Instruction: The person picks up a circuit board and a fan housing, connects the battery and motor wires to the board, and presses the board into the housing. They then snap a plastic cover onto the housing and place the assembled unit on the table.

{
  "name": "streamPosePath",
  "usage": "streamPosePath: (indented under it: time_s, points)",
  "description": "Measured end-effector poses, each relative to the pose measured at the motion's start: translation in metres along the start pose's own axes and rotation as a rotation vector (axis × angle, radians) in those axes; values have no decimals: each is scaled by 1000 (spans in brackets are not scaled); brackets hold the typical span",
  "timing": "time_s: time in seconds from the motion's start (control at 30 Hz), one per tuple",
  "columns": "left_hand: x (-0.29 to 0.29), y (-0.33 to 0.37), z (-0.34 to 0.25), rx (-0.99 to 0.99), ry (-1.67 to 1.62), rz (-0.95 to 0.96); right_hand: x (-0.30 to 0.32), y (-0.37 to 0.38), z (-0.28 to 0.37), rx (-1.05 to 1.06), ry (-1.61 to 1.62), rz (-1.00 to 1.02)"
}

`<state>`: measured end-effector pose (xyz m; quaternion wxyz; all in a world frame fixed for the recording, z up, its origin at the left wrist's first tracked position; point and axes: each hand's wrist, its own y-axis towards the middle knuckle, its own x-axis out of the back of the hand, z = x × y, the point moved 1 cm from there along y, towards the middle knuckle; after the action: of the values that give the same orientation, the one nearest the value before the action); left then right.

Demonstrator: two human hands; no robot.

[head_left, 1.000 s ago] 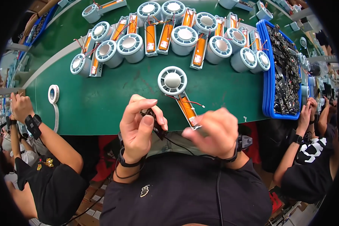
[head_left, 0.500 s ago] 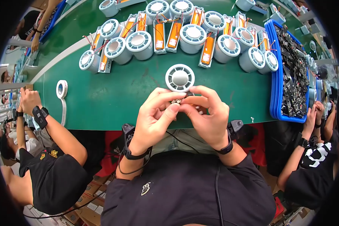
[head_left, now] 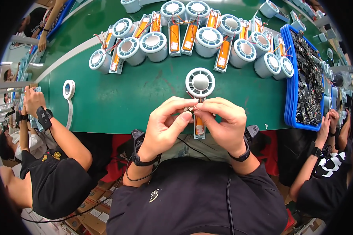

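In front of me on the green table is a light-blue fan-like unit with a round slotted top point(head_left: 200, 82). Its narrow tray with an orange battery point(head_left: 199, 128) extends toward me beneath my fingers, reaching the table's near edge. My left hand point(head_left: 166, 123) pinches a small pale connector point(head_left: 190, 109) between thumb and forefinger. Closed just beside it, my right hand point(head_left: 223, 123) has thumb and forefinger together over the wires by the connector. Exactly what the right fingertips grip is hidden. Fingertips of both hands nearly meet above the tray.
Similar units with orange batteries point(head_left: 190, 36) stand in rows along the far side. Stacked blue trays point(head_left: 288, 90) hold dark small parts at the right. A white tape roll point(head_left: 69, 89) lies at left. Co-workers' hands point(head_left: 34, 101) are at work on both sides.
The view has shifted slightly, so things sit farther right. My fingertips have come closer together, and the battery tray under them now shows between my hands.
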<state>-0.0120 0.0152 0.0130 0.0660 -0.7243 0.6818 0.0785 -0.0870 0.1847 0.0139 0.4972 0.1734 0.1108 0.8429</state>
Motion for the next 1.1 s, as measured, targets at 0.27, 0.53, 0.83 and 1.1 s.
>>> streamPosePath:
  time_s: [0.27,0.53,0.83,1.1]
  points:
    - [-5,-1,11,-49,-108,-17,-5,1,1,190,-239,-84]
    - [0,0,-8,-37,358,44,6,13,11,224,-412,32]
    - [11,8,-21,83,243,237,9,9,4,67,-217,93]
    - [8,3,-30,5,469,241,7,8,5,39,-127,74]
